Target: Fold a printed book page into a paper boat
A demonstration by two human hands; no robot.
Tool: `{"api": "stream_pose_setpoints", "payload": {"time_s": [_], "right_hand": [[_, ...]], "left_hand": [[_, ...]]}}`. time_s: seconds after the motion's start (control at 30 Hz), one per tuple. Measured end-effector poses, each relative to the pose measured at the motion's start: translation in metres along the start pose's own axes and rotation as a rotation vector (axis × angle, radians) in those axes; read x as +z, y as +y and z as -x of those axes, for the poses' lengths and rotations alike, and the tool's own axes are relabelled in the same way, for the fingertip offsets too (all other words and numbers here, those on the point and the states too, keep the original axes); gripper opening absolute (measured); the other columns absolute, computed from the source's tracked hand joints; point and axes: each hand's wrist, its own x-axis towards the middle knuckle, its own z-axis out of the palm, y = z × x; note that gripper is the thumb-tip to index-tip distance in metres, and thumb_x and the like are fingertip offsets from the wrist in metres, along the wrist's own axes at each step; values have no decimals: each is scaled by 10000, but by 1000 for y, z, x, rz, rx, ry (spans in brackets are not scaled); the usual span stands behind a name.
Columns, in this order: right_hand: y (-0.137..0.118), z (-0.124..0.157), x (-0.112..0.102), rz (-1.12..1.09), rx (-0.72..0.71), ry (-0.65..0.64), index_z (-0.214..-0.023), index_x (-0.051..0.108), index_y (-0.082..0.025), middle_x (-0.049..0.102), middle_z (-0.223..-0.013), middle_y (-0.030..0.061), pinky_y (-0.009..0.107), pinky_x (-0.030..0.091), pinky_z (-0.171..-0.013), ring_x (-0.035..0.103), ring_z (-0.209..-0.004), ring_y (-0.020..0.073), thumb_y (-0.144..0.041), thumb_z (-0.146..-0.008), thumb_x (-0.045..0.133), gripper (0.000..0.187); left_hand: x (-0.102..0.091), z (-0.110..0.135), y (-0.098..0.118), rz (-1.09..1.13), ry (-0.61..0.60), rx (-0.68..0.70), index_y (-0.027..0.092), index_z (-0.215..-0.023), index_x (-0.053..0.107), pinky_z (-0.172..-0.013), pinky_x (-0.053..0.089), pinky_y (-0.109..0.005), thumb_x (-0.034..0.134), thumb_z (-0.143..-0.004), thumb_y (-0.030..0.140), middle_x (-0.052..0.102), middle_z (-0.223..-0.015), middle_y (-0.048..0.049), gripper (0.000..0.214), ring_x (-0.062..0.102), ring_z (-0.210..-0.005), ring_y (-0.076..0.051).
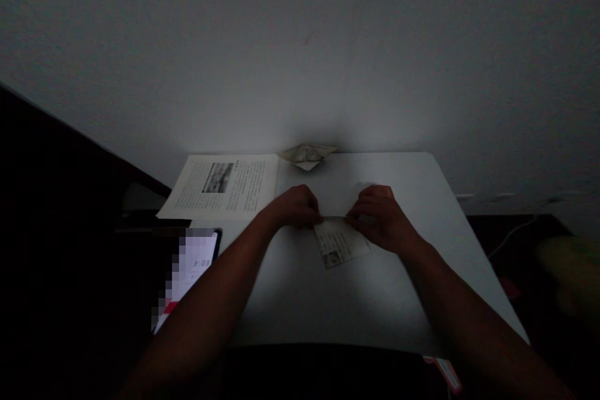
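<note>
A small folded piece of printed paper (341, 242) is held between my two hands above the white table. My left hand (300, 205) pinches its upper left corner, fingers closed. At the upper right edge my right hand (380, 217) grips it between thumb and fingers. Print and a small dark picture show on the paper's near face. Behind the hands, by the wall, stands a folded paper boat (307, 155), also made from a printed sheet.
Printed sheets (248, 190) lie at the table's back left corner. A lit phone (199, 262) showing a clock is at the left edge, partly behind my left forearm. The white table (403, 181) meets a grey wall (300, 44). A pale cable (510, 234) hangs at right.
</note>
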Motion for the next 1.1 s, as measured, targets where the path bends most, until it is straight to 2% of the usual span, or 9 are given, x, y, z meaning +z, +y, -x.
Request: {"api": "stream_pose_setpoints", "payload": {"time_s": [0.1,0.17,0.33,0.5,0.57,0.67,0.8,1.0,1.1], "right_hand": [[7,2,-5,-18,29,89,-744,653,-230,670,-727,8,407,350,-843,571,-811,197,-293,-804,628,90],[11,2,-7,-28,44,109,-741,645,-230,665,-722,9,406,362,-835,573,-789,194,-297,-804,631,93],[14,1,-2,-72,77,73,-739,650,-237,658,-715,7,396,394,-806,582,-769,190,-305,-797,636,91],[17,-1,3,-109,111,58,-721,668,-235,651,-703,12,371,422,-747,577,-736,180,-323,-785,638,113],[19,-2,4,-117,109,46,-710,670,-230,646,-685,15,364,427,-727,573,-711,175,-325,-785,637,126],[22,-2,6,-112,119,27,-704,676,-226,637,-661,14,359,433,-709,566,-677,168,-334,-785,636,140],[25,-1,8,-99,148,27,-716,688,-230,639,-658,11,355,437,-707,570,-670,167,-358,-776,648,147],[28,-1,10,-51,153,53,-720,691,-219,656,-673,17,354,438,-711,579,-667,168,-360,-769,667,151],[28,-2,10,-45,148,45,-719,694,-214,665,-672,20,344,445,-701,578,-651,162,-354,-775,664,153]], "left_hand": [[-3,1,-6,-77,104,-32,131,-555,625,-454,376,-217,584,-622,147,546,-439,8,80,510,-422,-102],[-4,1,-11,-60,130,-15,132,-553,617,-465,385,-219,576,-632,154,550,-443,4,92,516,-430,-103],[-1,1,-17,107,202,72,125,-719,647,-503,408,-229,542,-756,251,643,-626,-28,168,533,-489,-100],[10,3,-15,-170,368,297,154,-853,684,-705,424,-281,553,-815,332,650,-805,-46,224,573,-748,-150],[15,2,-17,-317,384,371,172,-852,687,-775,403,-317,565,-821,359,628,-850,-52,225,552,-829,-174],[20,-1,-23,-422,389,403,185,-828,671,-826,363,-358,570,-821,436,602,-902,-52,271,513,-906,-202],[19,-2,-27,-441,360,417,177,-829,646,-835,341,-353,550,-834,461,585,-926,-50,300,493,-928,-203],[16,-3,-26,-416,333,409,180,-885,654,-846,356,-350,539,-859,343,577,-959,-55,201,505,-929,-198],[21,-4,-28,-384,393,401,177,-880,658,-859,373,-340,554,-853,319,567,-947,-48,178,515,-921,-184]]}}
